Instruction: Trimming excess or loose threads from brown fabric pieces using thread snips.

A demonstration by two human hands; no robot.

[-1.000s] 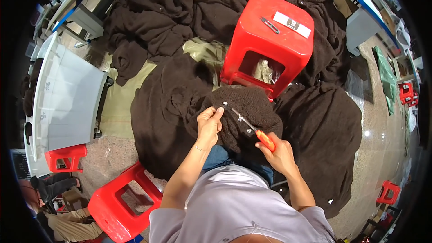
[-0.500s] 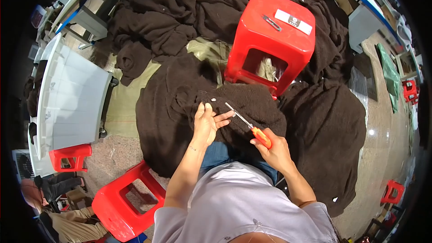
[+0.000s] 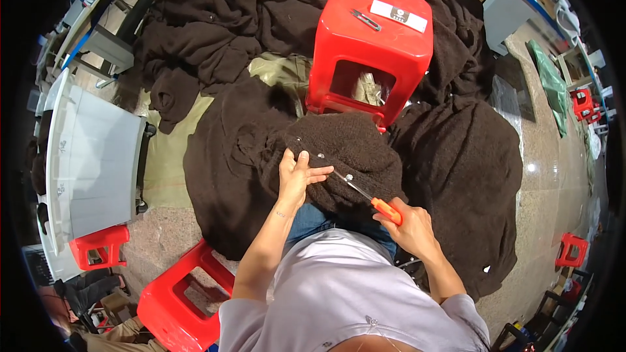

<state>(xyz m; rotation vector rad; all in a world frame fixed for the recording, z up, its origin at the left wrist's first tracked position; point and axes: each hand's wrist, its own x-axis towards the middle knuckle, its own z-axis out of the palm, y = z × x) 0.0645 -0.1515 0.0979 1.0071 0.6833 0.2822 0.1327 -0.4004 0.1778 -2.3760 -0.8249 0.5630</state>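
Dark brown fleecy fabric [image 3: 352, 137] is bunched over my lap. My left hand [image 3: 295, 179] pinches its edge between thumb and fingertip, with other fingers stretched to the right. Along that edge sit small pale, shiny round pieces that look like snap buttons [image 3: 349, 176]. In my right hand [image 3: 412, 225] is an orange-handled screwdriver [image 3: 386, 210], its thin metal shaft pointing up and left. The shaft's tip reaches the fabric edge beside my left fingertips, close to one of the round pieces. Whether the tip touches the fabric I cannot tell.
Ahead stands a red stool [image 3: 375, 19] bearing thread snips [image 3: 366, 20] and a white card [image 3: 399, 16]. More brown fabric [image 3: 215, 32] heaps around it. A white wheeled bin [image 3: 98, 156] is at left, another red stool [image 3: 186, 296] at lower left.
The screwdriver's tip has come down from above the fabric to its edge, and my right hand has shifted slightly right and down. More round pieces now show along the edge.
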